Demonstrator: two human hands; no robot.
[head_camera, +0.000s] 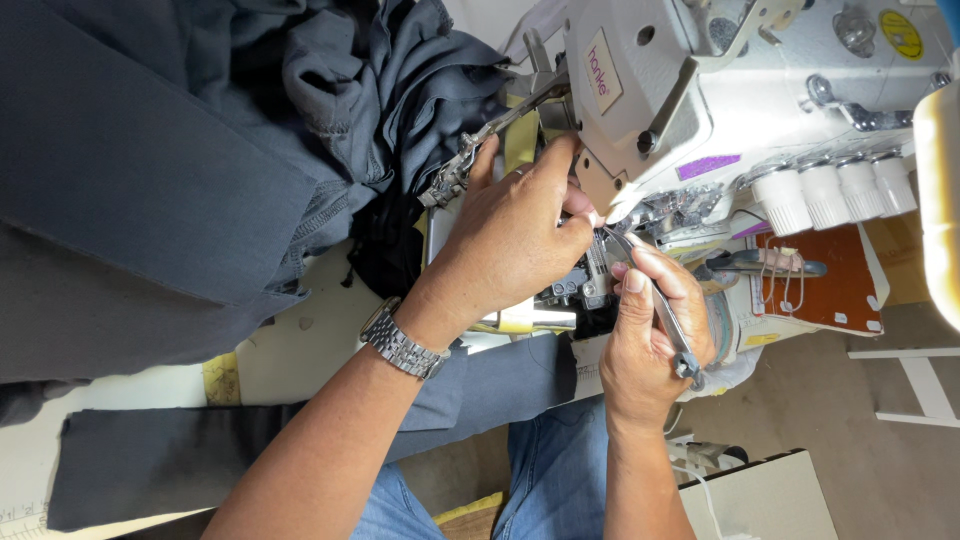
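Seen from above, a heap of dark grey woven fabric (200, 150) fills the left side, spilling over a pale work table (290, 355). A forearm wearing a silver metal link wristwatch (402, 345) reaches in from the lower left; this left hand (515, 235) curls its fingers toward the needle area of a white industrial sewing machine (700, 90), its fingertips pressed close under the machine head, though whether they pinch anything cannot be told. Just to its right, the right hand (645, 345) is closed around slim silver metal tweezers (650, 295), held like a pen. The tweezers' long axis runs up and to the left from the palm, their tips ending at the needle area, right beside the left fingertips, so both hands meet at one spot. Farther right stand four white cylindrical thread tension knobs (835, 190) above an orange-brown panel (825, 280).
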